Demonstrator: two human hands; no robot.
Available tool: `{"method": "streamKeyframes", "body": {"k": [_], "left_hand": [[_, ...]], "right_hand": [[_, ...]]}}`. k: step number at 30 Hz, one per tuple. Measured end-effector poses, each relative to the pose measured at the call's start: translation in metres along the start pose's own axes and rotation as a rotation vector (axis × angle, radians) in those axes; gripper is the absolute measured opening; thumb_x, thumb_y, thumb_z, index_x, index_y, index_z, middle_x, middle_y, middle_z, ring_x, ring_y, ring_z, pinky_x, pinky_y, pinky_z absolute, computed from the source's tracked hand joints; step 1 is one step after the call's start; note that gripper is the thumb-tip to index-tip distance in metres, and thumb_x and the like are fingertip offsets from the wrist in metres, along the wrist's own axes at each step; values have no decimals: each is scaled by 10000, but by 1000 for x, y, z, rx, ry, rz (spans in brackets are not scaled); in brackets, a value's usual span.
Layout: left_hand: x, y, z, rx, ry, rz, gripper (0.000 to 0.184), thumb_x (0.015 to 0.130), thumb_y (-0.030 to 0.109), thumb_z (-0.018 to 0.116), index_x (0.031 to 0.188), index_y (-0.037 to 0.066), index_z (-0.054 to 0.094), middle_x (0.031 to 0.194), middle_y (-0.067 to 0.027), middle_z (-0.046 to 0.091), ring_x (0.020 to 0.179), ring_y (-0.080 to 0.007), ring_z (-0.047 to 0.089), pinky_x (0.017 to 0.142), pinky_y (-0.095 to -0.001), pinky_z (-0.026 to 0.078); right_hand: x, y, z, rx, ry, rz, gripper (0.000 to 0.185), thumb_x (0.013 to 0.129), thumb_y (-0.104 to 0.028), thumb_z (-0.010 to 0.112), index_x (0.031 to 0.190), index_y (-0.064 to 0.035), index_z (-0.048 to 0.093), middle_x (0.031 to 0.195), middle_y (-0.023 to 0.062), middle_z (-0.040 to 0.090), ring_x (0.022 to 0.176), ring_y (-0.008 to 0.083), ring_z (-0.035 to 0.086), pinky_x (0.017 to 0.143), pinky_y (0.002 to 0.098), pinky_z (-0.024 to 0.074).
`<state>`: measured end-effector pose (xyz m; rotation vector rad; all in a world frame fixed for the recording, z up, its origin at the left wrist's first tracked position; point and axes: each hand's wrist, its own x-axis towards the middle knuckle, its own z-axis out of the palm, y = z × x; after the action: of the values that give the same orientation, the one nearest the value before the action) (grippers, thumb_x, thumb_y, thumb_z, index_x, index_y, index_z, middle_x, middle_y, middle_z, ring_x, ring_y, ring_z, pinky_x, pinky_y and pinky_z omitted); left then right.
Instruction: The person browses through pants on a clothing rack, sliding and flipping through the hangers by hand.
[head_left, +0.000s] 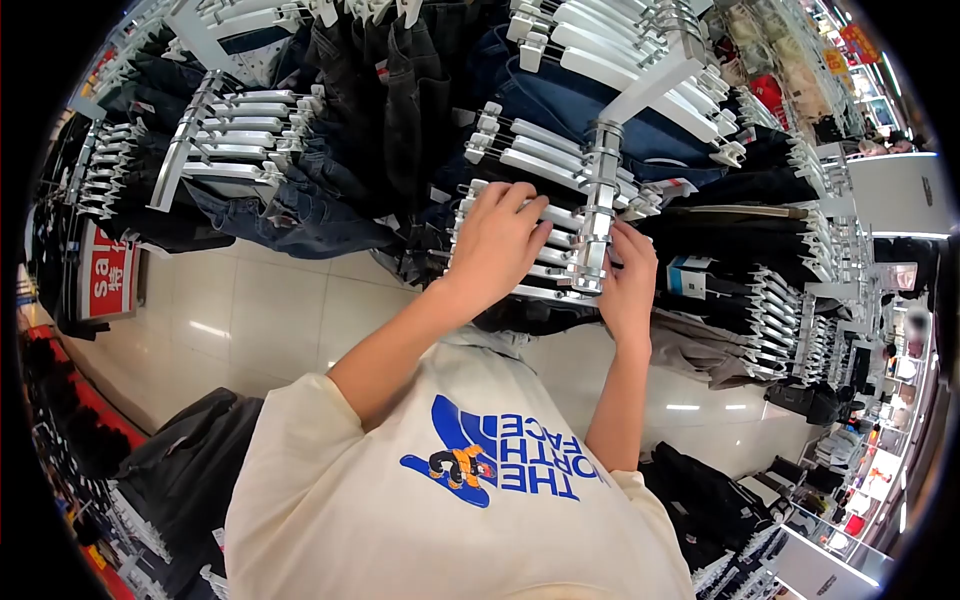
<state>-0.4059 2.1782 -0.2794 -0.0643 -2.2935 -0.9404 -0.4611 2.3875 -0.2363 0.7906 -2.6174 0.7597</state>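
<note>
The left hand (502,232) is bent loosely over the white hangers (562,240) on the near section of a display rail, its fingers curled and the thumb toward the rail; whether it grips one of them or only rests there is hidden underneath. The right hand (630,275) is at the other side of the rail, half curled at the hanger ends, and its fingertips are partly covered, so its hold is not clear either.

These hangers sit close together, one behind another, across the metal rail (597,225). They look like stiff, smooth plastic, probably light and a little slippery, with clips at the ends. The dark garment (540,318) below should be soft and limp, its weight making a hanger swing or tip if lifted from one end. The best hold would be the rigid bar on both sides of the hook rather than the cloth.

Just beyond, blue jeans (560,110) hang on the same fixture. Black trousers (720,235) hang to the right, more denim (290,215) to the left, and a red sale sign (108,270) stands farther left above the tiled floor (250,310).
</note>
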Motion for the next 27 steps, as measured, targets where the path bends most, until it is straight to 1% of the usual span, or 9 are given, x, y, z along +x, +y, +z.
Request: {"method": "streamKeyframes", "body": {"k": [4, 7, 9, 11, 12, 17, 21, 25, 27], "left_hand": [[2, 4, -11, 8, -20, -5, 271, 956, 128, 781, 1199, 8, 778, 1290, -112, 694, 1136, -357, 641, 982, -455, 555], [14, -2, -11, 71, -1, 27, 306, 959, 130, 768, 1236, 5, 724, 1408, -146, 629, 1119, -335, 637, 962, -449, 558], [24, -5, -13, 55, -23, 23, 387, 964, 130, 765, 1323, 7, 688, 1492, -167, 580, 1203, -356, 616, 1007, -472, 544], [32, -7, -11, 112, 46, 77, 435, 972, 161, 768, 1376, 26, 678, 1510, -162, 575, 1336, -376, 556, 1153, -530, 472], [32, -9, -9, 114, 44, 74, 435, 972, 161, 768, 1376, 26, 678, 1510, -162, 575, 1336, -376, 556, 1153, -530, 472], [31, -17, -5, 117, -18, 57, 461, 983, 193, 763, 1421, 70, 684, 1479, -157, 580, 1443, -390, 476, 1304, -611, 286], [27, -13, -6, 117, 21, 64, 444, 974, 180, 771, 1398, 73, 701, 1431, -152, 601, 1419, -389, 487, 1279, -595, 320], [23, -6, -11, 69, 28, 65, 351, 949, 142, 789, 1288, 73, 735, 1299, -134, 653, 1298, -381, 544, 1145, -517, 446], [22, -5, -13, 33, 15, 41, 301, 939, 124, 794, 1231, 70, 749, 1234, -124, 671, 1238, -375, 571, 1080, -490, 490]], "right_hand": [[-2, 3, -3, -71, 15, -87, 324, 938, -14, 700, 1258, 13, 745, 1349, 160, 734, 1249, 388, 667, 1109, 468, 501], [8, 2, -3, 51, -6, -31, 325, 948, -23, 702, 1269, 8, 741, 1364, 161, 728, 1253, 385, 671, 1095, 462, 515], [21, -6, -4, 153, 16, 15, 338, 946, -16, 707, 1282, 9, 735, 1383, 167, 720, 1269, 389, 667, 1097, 462, 518], [31, -2, 1, 116, 43, -27, 355, 939, 1, 710, 1293, 10, 730, 1391, 174, 714, 1285, 395, 658, 1105, 464, 513], [33, 0, 4, 84, 61, -65, 373, 931, 19, 714, 1304, 11, 726, 1400, 181, 709, 1301, 400, 649, 1112, 466, 508], [43, 2, 20, 71, -1, -71, 478, 868, 112, 714, 1337, 18, 696, 1411, 188, 687, 1327, 415, 615, 1125, 465, 491], [37, 5, 24, 127, 39, -40, 483, 852, 121, 709, 1323, 17, 695, 1389, 188, 686, 1316, 421, 611, 1119, 465, 489], [31, -2, 16, 107, 34, -24, 432, 855, 104, 717, 1277, 8, 704, 1356, 168, 697, 1279, 417, 622, 1090, 459, 499], [26, -1, 15, 96, 78, -74, 368, 860, 90, 719, 1217, 2, 706, 1264, 156, 709, 1210, 415, 631, 1032, 467, 507]]}}
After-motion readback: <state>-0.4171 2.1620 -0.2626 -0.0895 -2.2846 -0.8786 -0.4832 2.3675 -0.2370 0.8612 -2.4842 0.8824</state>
